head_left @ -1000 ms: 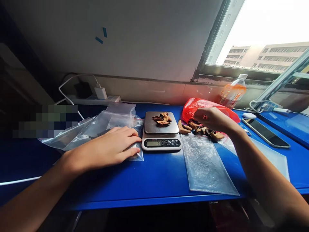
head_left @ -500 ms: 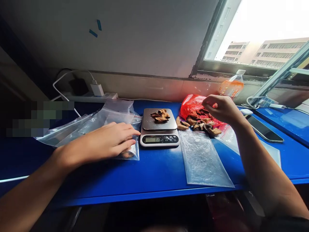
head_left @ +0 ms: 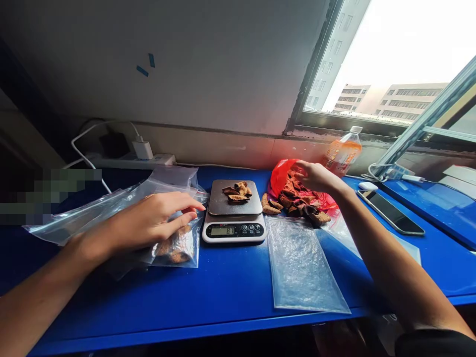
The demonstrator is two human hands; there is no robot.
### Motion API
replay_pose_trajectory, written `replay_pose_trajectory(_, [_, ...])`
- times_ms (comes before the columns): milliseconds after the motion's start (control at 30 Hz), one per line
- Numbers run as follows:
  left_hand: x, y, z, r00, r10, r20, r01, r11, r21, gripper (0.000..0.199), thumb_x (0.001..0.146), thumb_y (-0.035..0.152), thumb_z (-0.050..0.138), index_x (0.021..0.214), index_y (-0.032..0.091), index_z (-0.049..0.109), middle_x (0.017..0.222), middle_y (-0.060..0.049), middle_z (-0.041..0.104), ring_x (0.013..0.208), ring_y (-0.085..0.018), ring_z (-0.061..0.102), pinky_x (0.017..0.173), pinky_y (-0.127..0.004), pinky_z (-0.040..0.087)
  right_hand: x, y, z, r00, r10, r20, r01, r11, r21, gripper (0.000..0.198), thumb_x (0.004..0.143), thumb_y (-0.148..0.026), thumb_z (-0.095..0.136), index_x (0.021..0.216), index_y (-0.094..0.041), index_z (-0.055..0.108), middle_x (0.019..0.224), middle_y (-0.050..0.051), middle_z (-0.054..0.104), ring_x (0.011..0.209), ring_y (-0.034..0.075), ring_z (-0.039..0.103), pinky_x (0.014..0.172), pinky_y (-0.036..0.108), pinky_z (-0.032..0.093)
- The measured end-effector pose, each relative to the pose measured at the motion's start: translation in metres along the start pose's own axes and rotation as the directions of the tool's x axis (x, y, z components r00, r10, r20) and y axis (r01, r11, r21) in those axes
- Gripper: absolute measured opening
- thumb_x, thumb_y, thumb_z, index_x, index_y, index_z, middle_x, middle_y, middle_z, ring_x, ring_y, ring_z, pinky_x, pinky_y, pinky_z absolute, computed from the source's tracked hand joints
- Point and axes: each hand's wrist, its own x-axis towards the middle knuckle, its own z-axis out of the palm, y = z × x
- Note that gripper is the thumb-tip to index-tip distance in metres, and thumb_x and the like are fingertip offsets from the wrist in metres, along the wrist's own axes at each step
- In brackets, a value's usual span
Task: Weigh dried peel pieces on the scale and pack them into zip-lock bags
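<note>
Dried brown curved slices lie on the steel plate of a small kitchen scale, whose display appears to read 8.7. Left of it, my left hand rests over clear zip bags, fingers loosely extended; a filled clear bag with brown pieces lies partly under it. My right hand is at the mouth of a red plastic bag, its bent fingers seemingly pinching the rim; the fingertips are partly hidden. More dried slices spill out of that bag towards the scale.
A flat clear bag lies right of the scale. Farther right are a phone and a white earbud case. An orange drink bottle stands by the wall. A power strip with a white charger lies at back left.
My right hand has come down from above the red bag to its mouth, and more of the slices inside show. My left hand has shifted slightly, uncovering more of the filled bag.
</note>
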Motion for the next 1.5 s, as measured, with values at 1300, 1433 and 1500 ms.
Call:
replay_pose_trajectory(1300, [-0.001,0.026,0.008,0.982,0.187,0.035,-0.187,0.982,-0.025,0.032,0.099,0.036,0.042,0.113,0.024,0.068,0.102,-0.005,0.073,0.092,-0.02,0.066,0.081,-0.028,0.049,0.007,-0.02,0.053,0.992,-0.068,0.109,0.073,0.996,-0.042,0.02,0.073,-0.007,0.055,0.073,-0.018,0.072,0.079,0.01,0.074,0.072,0.021,0.066,0.066,0.028,0.047])
replay_pose_trajectory(1433, [-0.001,0.029,0.007,0.98,0.197,0.011,-0.197,0.98,-0.029,0.032,0.099,0.036,0.041,0.111,0.023,0.068,0.098,-0.005,0.073,0.089,-0.019,0.065,0.08,-0.029,0.049,0.005,-0.022,0.042,0.993,-0.091,0.08,0.09,0.996,0.014,0.022,0.074,-0.011,0.054,0.08,-0.017,0.074,0.079,0.007,0.074,0.073,0.018,0.065,0.068,0.026,0.047])
replay_pose_trajectory(1500, [-0.002,0.028,0.008,0.978,0.207,0.014,-0.206,0.978,-0.022,0.032,0.099,0.036,0.041,0.111,0.023,0.068,0.097,-0.005,0.073,0.088,-0.02,0.065,0.08,-0.029,0.048,0.003,-0.021,0.037,0.995,-0.088,0.055,0.085,0.995,0.044,0.022,0.074,-0.01,0.052,0.078,-0.016,0.073,0.078,0.007,0.073,0.072,0.018,0.064,0.068,0.026,0.046])
